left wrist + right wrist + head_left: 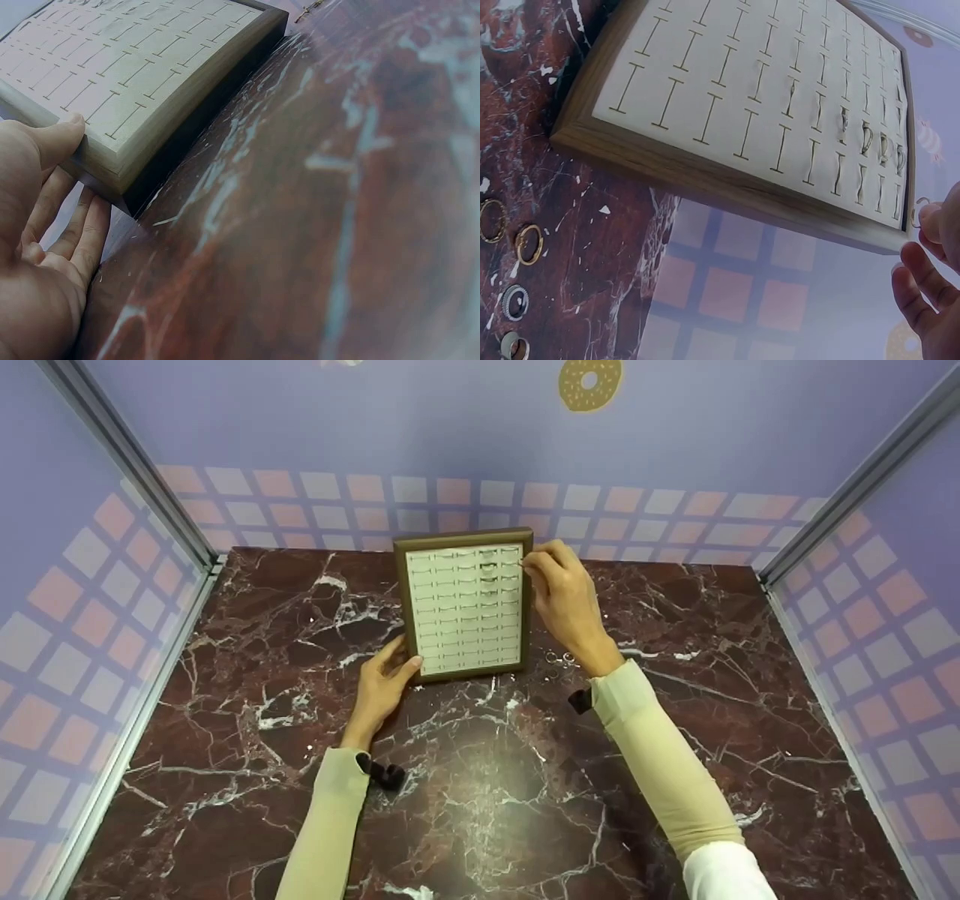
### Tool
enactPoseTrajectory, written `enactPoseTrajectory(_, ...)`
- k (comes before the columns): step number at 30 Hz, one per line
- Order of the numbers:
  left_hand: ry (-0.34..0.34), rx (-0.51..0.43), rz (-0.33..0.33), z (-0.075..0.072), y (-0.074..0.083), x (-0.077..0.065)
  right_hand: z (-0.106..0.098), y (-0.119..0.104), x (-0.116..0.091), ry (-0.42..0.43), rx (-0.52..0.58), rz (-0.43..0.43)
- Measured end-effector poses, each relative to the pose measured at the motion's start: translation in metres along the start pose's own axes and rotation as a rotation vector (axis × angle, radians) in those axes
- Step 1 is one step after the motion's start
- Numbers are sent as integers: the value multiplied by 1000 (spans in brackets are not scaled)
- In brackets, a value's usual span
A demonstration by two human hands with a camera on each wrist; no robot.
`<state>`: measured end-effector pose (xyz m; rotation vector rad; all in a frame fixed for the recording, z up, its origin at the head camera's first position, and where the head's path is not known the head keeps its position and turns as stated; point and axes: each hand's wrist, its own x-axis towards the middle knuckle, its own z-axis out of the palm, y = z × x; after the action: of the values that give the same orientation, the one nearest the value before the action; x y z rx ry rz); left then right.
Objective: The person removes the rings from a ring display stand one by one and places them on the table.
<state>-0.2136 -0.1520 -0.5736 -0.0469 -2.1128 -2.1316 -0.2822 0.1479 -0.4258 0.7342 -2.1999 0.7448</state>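
A wooden-framed ring display board (465, 615) with a white slotted pad stands tilted on the table. My left hand (382, 686) grips its lower left corner, the thumb on the front and the fingers behind. At the upper right edge, my right hand (566, 592) pinches a small thin ring (921, 202) between thumb and fingertips, apart from the slots. Several rings (867, 139) sit in slots near the top of one column. Most of the other slots hold nothing. More loose rings (529, 244), gold and silver, lie on the table beside the board.
The dark red marble table (480, 802) carries everything. Behind it rises a purple wall (300, 420) with pink and white squares, close to the board. Side walls with metal edge rails (142, 727) bound the left and right.
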Motion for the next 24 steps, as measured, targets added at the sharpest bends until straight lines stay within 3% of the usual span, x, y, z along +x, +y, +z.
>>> enactPoseTrajectory(24,-1,-10,7,0,0,0,-27,20,-47,-39,-1,-12)
